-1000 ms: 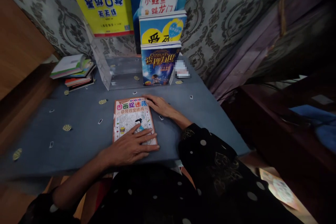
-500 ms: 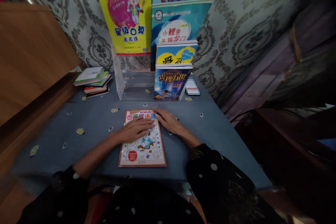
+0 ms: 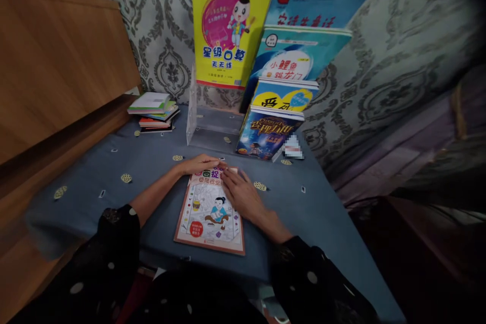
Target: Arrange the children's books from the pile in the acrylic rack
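Note:
A picture book (image 3: pixel 210 228) with a reddish-brown border lies face up on the blue cloth, tilted slightly, its cover showing a cartoon figure in blue. My left hand (image 3: pixel 200 163) stretches across the book's top edge, fingers extended and covering part of the title. On the upper right of the cover rests my right hand (image 3: pixel 243 195), its fingers straight and flat. The fingertips of both hands come close together near the top; whether they touch is hard to tell.
Behind the book stands a clear acrylic rack (image 3: pixel 212 144) holding a yellow workbook (image 3: pixel 228 25) and several blue-covered books (image 3: pixel 271 134). A stack of books (image 3: pixel 154 111) sits at the back left, beside a wooden panel (image 3: pixel 68 55). A pixelated white item (image 3: pixel 293 147) is right of the rack.
My left hand has slid from the middle of the cover up to its top edge. My right hand has moved down onto the cover. The view has turned left, and the book now lies tilted.

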`<action>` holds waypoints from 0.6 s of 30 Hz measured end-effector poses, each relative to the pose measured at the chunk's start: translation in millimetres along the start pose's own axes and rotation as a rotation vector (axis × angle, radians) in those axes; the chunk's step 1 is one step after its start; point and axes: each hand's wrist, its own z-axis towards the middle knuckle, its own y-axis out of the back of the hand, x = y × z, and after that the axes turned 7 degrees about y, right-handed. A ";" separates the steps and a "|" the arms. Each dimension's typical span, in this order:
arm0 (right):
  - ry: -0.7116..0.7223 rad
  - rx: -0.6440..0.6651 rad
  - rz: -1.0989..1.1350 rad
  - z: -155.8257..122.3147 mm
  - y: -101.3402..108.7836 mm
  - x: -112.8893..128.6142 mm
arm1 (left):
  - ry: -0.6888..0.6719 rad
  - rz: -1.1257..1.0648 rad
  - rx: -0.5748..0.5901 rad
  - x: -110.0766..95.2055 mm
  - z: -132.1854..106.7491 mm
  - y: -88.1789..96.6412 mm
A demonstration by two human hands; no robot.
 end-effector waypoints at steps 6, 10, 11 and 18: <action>0.214 0.063 0.105 30.8 -15.1 42.1 | -0.035 -0.003 -0.036 4.6 -0.3 -2.0; 0.273 0.091 0.139 36.0 -21.7 64.3 | -0.026 0.013 -0.048 6.0 0.4 -5.0; 0.285 0.107 0.140 33.9 -21.6 70.1 | -0.026 0.020 -0.051 6.1 0.5 -5.5; 0.379 0.120 0.195 -2.0 -16.8 115.3 | -0.033 0.091 -0.074 6.5 0.4 -6.1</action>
